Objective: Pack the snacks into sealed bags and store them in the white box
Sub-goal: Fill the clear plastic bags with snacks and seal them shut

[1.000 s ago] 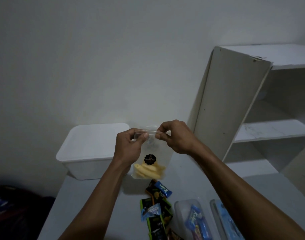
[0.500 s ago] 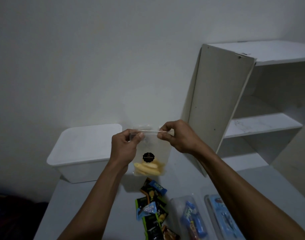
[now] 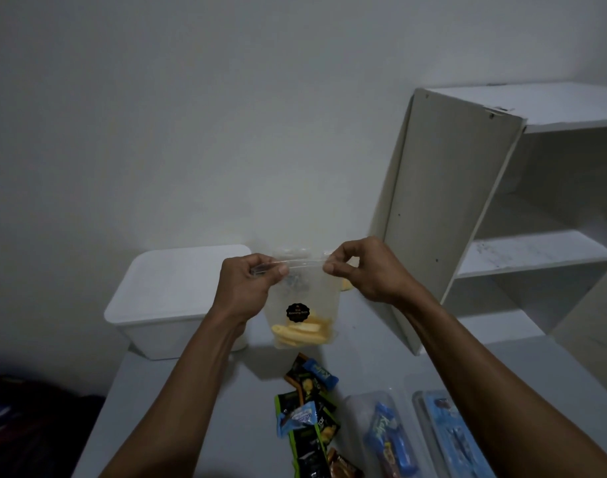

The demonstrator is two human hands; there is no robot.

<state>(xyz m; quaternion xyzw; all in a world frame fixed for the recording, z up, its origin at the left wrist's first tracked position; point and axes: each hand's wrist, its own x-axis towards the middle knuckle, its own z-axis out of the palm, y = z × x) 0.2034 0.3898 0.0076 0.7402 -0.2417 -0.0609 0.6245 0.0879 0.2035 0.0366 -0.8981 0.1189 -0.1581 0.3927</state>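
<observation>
I hold a clear zip bag upright above the table, with yellow snack pieces at its bottom and a round black sticker on its front. My left hand pinches the left end of the bag's top strip. My right hand pinches the right end of that strip. The white box, lid on, stands at the table's far left, behind my left hand. Several loose snack packets in blue, green and black lie on the table below the bag.
Two clear bags with blue-wrapped snacks inside, one beside the other, lie at the near right. A white shelf unit with open shelves stands at the right. A dark bag sits off the table's left edge.
My hands have drawn a little farther apart along the bag's top strip. The view has shifted slightly, and the bag stays held above the table.
</observation>
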